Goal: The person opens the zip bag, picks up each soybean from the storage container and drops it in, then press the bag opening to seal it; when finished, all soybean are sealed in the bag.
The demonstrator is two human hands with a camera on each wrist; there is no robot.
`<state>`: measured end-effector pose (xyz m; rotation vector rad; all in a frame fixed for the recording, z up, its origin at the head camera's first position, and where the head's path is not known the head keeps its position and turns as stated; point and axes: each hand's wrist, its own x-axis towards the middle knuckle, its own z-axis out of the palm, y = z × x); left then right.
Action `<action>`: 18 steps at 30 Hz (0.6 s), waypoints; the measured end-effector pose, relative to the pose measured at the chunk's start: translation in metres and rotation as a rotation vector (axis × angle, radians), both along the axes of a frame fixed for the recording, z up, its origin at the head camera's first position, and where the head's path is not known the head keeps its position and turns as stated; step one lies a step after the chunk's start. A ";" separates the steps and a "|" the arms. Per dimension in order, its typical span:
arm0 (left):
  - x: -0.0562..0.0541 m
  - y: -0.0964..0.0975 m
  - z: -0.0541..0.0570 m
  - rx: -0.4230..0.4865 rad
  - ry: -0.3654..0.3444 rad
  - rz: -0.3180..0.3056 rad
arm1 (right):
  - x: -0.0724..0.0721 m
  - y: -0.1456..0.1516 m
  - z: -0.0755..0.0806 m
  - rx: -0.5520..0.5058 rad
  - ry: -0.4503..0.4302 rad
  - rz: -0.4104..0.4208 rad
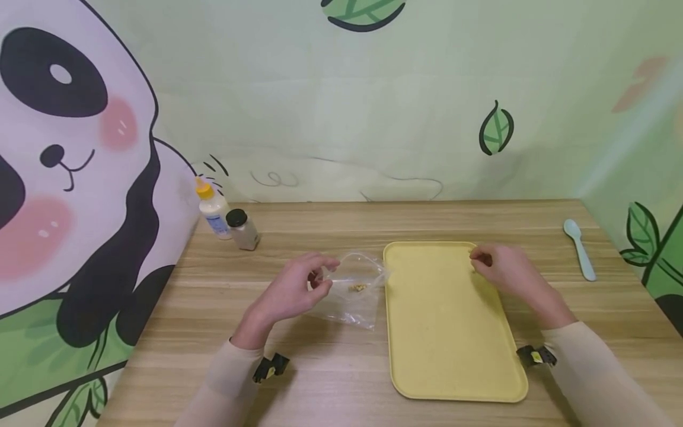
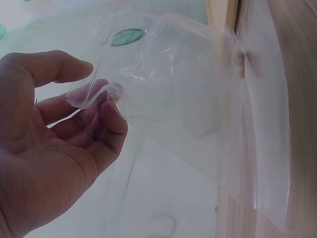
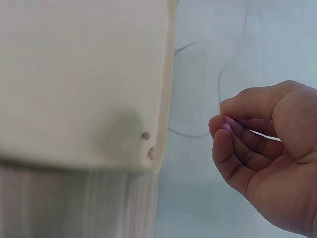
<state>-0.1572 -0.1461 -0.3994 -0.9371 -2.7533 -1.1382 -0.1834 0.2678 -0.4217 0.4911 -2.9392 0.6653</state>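
My left hand [image 1: 292,289] grips the edge of a clear plastic zip bag [image 1: 347,311]. Up close in the left wrist view, the curled fingers hold the strip at the bag's mouth [image 2: 94,79], with the thumb apart from it. Small golden-brown pieces [image 1: 357,287] lie inside the bag. My right hand [image 1: 504,270] is over the far right corner of a yellow tray [image 1: 445,332], thumb and fingertips drawn together. Nothing shows clearly between those fingertips. Two small brown bits [image 3: 145,135] lie in the tray's corner in the right wrist view.
At the back left stand a white bottle [image 1: 214,216] with a yellow cap and a small jar [image 1: 244,232] with a black lid. A pale blue spoon [image 1: 578,246] lies to the right of the tray. A printed wall [image 1: 331,107] rises behind the wooden table.
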 end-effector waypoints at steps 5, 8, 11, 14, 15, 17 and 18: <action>-0.001 0.000 -0.001 -0.005 0.010 0.001 | -0.002 -0.011 0.006 -0.020 -0.001 0.002; -0.001 0.000 -0.002 -0.007 0.012 0.001 | -0.003 -0.018 0.008 -0.018 0.021 0.011; -0.001 0.000 -0.002 -0.007 0.010 0.001 | -0.004 -0.025 0.011 -0.016 0.033 0.024; 0.000 -0.001 -0.001 -0.002 0.004 0.004 | -0.005 -0.031 0.013 -0.025 0.034 0.027; 0.000 -0.001 -0.001 -0.001 0.002 0.005 | -0.006 -0.033 0.014 -0.032 0.032 0.028; 0.000 -0.001 0.000 0.000 -0.002 0.006 | -0.006 -0.036 0.016 -0.040 0.033 0.029; 0.000 -0.001 0.000 0.000 -0.003 0.007 | -0.007 -0.038 0.016 -0.046 0.034 0.032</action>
